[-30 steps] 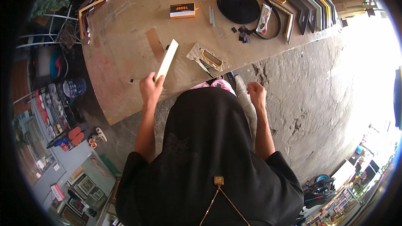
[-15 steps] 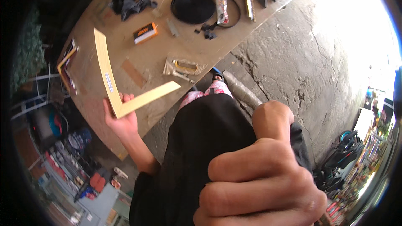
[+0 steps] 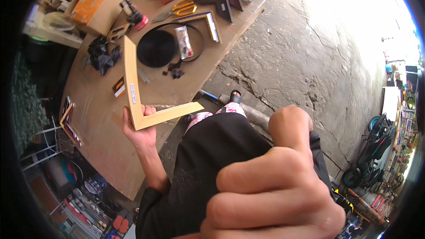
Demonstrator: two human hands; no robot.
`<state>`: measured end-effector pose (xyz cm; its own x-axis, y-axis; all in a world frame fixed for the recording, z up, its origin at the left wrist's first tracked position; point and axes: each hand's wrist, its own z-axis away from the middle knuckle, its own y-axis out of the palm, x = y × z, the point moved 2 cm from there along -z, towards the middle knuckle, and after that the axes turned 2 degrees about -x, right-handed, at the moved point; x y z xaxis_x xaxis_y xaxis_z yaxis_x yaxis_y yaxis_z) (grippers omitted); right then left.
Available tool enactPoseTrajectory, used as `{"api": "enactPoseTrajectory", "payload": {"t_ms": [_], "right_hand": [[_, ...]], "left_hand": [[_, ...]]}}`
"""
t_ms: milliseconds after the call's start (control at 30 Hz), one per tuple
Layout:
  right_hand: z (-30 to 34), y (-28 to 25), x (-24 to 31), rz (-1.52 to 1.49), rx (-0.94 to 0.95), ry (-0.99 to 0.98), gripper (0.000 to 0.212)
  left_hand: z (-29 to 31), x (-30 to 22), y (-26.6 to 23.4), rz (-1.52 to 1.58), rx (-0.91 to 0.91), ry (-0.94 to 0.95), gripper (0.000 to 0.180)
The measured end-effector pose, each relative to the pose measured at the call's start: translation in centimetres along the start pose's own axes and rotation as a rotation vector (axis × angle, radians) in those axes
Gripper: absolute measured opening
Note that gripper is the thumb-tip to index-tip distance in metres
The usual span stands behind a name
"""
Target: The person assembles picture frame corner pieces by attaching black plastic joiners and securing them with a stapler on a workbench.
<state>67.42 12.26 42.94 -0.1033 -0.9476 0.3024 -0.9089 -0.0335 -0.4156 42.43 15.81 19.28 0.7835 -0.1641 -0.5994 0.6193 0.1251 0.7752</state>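
Note:
My left hand (image 3: 140, 132) grips a pale wooden picture frame corner sample (image 3: 133, 86) at its mitred joint, above the near part of the table. One arm of the L points away from me, the other to the right, and a small white label sits on the longer arm. Close to the camera, my right hand (image 3: 274, 194) is curled tight with its knuckles showing. Whatever its fingers may hold is hidden.
On the brown table (image 3: 102, 155) lie a black disc (image 3: 156, 48), yellow-handled scissors (image 3: 179, 9), a black plastic bag (image 3: 104, 55) and a small orange-black box (image 3: 118, 87). Several frame corner samples (image 3: 217, 2) line the far end, with a cardboard box (image 3: 97, 4) at far left. Cracked concrete floor (image 3: 283, 53) lies right.
My view has shifted, bringing more of the table's far end into sight. The left hand and corner sample appear slightly further right. My right hand stays curled close to the camera.

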Motion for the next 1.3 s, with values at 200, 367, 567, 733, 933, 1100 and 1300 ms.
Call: {"api": "enactPoseTrajectory", "payload": {"t_ms": [200,367,567,733,933,1100,1300], "right_hand": [[6.6,-8.8,-6.3,0.158,0.236,0.224,0.032],[17.2,-14.2,-13.2,0.470,0.546,0.612,0.056],[25.3,-21.2,-17.6,0.360,0.408,0.970,0.051],[31.8,-27.5,-22.5,0.475,0.180,1.401,0.051],[36.0,-34.5,-36.2,0.343,-0.176,1.533,0.052],[32.9,-39.0,-50.5,0.067,-0.322,1.562,0.052],[29.0,-36.5,-69.2,-0.336,-0.479,1.499,0.014]], "left_hand": [[-3.4,8.3,11.5,-0.605,0.113,-0.135,0.039],[-7.0,15.4,21.8,-1.014,0.492,-0.312,0.044],[-13.2,22.1,29.8,-1.227,0.594,-0.039,0.037],[-19.5,23.9,35.0,-0.754,0.517,0.033,0.018],[-24.9,26.4,46.2,-0.275,0.858,0.262,0.058],[-25.0,28.1,56.9,0.358,0.462,0.298,0.063],[-30.7,29.2,61.7,0.365,0.161,0.313,0.072]]}}
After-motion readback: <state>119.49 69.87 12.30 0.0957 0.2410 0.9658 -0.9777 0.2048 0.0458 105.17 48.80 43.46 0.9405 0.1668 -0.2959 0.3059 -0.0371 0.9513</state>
